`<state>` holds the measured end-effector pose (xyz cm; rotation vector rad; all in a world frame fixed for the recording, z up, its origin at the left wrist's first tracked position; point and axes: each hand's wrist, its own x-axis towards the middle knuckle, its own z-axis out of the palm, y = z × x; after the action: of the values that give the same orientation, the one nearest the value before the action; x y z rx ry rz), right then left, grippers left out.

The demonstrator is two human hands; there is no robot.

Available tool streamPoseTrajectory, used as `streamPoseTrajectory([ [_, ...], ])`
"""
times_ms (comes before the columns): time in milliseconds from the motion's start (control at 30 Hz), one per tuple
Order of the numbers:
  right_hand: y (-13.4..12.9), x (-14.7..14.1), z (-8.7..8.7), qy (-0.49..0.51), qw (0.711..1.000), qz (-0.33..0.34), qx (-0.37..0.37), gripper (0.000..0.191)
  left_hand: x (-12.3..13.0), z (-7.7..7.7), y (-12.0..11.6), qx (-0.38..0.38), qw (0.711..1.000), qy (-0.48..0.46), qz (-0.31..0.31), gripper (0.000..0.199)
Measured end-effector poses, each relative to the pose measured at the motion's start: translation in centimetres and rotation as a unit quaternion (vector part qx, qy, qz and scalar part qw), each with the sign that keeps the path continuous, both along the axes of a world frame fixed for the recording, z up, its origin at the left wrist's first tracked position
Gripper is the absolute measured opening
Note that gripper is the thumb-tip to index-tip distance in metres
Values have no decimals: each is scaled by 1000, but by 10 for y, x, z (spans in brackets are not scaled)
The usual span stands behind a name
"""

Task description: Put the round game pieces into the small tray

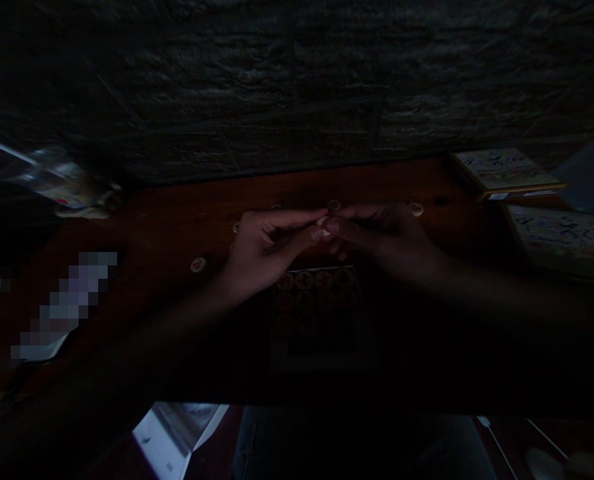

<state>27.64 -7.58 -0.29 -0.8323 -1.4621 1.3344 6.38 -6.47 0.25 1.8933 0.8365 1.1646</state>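
Observation:
My left hand [277, 241] and my right hand [377, 233] meet above the table, fingertips together. Between both thumbs and forefingers they pinch a small round xiangqi piece [325, 225], partly covered by the fingers. Below my hands lies a shallow box [367, 347] with rows of round pieces [304, 279] in its upper part; its lower part is very dark. Loose pieces lie about: one [198, 265] left of my left hand, one [333, 205] just behind my fingertips, and one [415, 209] beyond my right hand.
Two patterned flat boxes, one [509, 168] behind the other [567, 237], lie at the right. A blurred-out flat object [67, 307] lies at the left, near a clear plastic package [71, 183]. A stone wall [297, 87] rises behind the wooden table [177, 207]. An open white box [177, 437] sits below the front edge.

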Motion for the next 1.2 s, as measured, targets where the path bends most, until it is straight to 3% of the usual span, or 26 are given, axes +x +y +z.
streamPoseTrajectory([
  [300,2,1,-4,1,1000,-28,5,37,0,2,4,-30,999,-10,16,24],
  [433,0,2,-9,-20,996,-62,63,40,1,1,4,-48,999,-14,22,27],
  [633,-4,3,-12,-59,985,-61,150,27,2,2,1,-58,998,-9,32,22],
  [867,-5,5,-11,-79,980,-67,172,23,0,1,2,-80,997,-18,5,23],
  [1200,-8,5,-12,-62,980,-25,190,27,-2,0,4,-165,985,-27,-52,25],
])
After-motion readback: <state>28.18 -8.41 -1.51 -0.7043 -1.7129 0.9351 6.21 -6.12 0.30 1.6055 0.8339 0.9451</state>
